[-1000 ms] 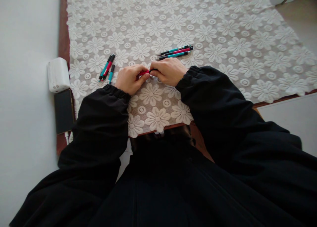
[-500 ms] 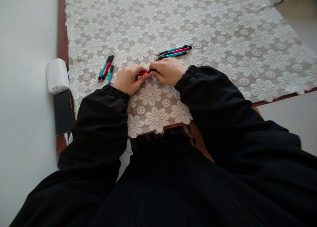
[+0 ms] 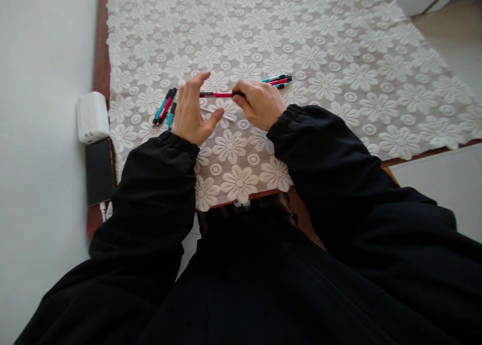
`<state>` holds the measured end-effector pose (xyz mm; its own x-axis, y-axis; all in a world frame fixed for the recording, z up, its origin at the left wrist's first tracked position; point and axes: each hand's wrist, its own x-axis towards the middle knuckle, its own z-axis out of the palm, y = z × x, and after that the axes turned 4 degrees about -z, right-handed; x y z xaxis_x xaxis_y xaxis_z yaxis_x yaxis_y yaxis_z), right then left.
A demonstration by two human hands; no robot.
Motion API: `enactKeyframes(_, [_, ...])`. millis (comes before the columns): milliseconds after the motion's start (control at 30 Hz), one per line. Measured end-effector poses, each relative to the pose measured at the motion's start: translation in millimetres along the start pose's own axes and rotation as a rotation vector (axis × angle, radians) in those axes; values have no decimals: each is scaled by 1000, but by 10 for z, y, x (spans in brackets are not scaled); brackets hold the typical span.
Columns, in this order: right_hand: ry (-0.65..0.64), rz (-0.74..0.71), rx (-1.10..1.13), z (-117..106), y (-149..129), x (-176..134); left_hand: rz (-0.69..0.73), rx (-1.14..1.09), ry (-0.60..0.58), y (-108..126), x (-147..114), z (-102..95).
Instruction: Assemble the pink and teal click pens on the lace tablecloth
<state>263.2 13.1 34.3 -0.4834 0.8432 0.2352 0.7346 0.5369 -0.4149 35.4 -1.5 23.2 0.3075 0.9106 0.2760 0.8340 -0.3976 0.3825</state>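
My right hand [image 3: 260, 103] is closed on one end of a slim red-and-black pen [image 3: 223, 95], which points left above the cloth. With thumb and fingers spread, my left hand [image 3: 193, 113] is around the pen's far end, which its fingers partly hide. I cannot tell whether it touches the pen. A thin clear stick [image 3: 228, 116] lies by my left thumb, its other end hidden behind that hand.
Left of my left hand lie short teal, red and black pen pieces [image 3: 164, 106]. Beyond my right hand are several teal and red pens [image 3: 281, 79], partly covered. A white charger block [image 3: 92, 116] and a phone [image 3: 100, 171] sit at the left edge. Flowered lace cloth [image 3: 241, 182] covers the table.
My left hand has opened from its pinch at the red pen. The pen now shows at greater length from my right hand, and a clear stick has come into view.
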Motion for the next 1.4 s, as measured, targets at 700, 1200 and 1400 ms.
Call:
enactKeyframes(700, [4, 38, -77, 44, 186, 64, -17, -107, -1, -282, 58, 236])
enactKeyframes(1200, [-32, -54, -117, -113, 475, 112, 43, -130, -27, -138, 42, 130])
enactKeyframes(1400, [-33, -94, -110, -40, 432, 99, 71, -109, -58, -77, 24, 104])
